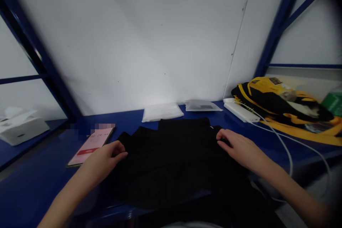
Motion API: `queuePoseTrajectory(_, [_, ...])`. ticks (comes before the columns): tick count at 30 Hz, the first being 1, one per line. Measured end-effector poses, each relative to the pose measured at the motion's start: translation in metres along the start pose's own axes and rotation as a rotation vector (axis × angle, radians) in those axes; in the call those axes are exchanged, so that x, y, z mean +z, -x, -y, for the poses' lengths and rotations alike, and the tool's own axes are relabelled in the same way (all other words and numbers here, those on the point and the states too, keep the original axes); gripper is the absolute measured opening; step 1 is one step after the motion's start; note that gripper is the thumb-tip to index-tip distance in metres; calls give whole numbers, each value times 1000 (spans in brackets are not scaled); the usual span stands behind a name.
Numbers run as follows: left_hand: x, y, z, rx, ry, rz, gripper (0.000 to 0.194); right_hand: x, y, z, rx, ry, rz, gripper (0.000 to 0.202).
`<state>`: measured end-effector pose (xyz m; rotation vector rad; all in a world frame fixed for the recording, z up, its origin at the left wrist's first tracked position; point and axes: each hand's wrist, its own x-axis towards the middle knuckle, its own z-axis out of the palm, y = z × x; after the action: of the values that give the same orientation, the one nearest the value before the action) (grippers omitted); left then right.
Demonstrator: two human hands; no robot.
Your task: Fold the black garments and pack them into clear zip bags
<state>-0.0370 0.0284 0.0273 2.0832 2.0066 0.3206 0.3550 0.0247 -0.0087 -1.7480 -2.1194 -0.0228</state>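
A black garment point(173, 156) lies spread over the blue table in front of me, its near part running down toward my body. At its left edge, my left hand point(113, 155) pinches the cloth between thumb and fingers. My right hand point(235, 146) grips the upper right edge in the same way, close to a tiny white mark on the fabric. The garment's folds are hard to make out in the dark cloth.
Left of the garment lies a phone point(92, 146) with a pink screen. White packets point(162, 111) and a clear plastic bag point(201, 105) rest by the wall. A white power bank point(242, 111) with a cable and a yellow-black bag point(283, 103) sit right. A tissue pack point(22, 128) stands far left.
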Motion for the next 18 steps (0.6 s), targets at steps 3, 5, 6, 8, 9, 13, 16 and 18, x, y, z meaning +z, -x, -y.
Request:
queuePoseTrajectory(3, [3, 6, 2, -24, -48, -77, 22, -1, 0, 2, -45, 46, -9, 10])
queuePoseTrajectory(5, [5, 10, 4, -22, -73, -112, 21, -2, -1, 2, -70, 71, -8, 13])
queuePoseTrajectory(6, [6, 12, 5, -12, -81, -136, 21, -2, -1, 2, -83, 82, -2, 16])
queuePoseTrajectory(8, [8, 17, 4, 20, -95, -226, 23, -4, -2, 2, -113, 93, 22, 25])
queuePoseTrajectory(9, [9, 19, 3, 43, -104, -297, 24, -5, -3, 3, -123, 92, 36, 30])
queuePoseTrajectory(13, [14, 36, -5, 176, -145, -621, 32, -7, -3, 13, -144, 44, 19, 41])
queuePoseTrajectory(16, [21, 50, -2, 309, -182, -699, 35, -8, 1, 25, -192, -31, 14, 40])
queuePoseTrajectory(18, [27, 57, 7, 372, -230, -655, 36, -7, 7, 31, -229, -71, 113, 47])
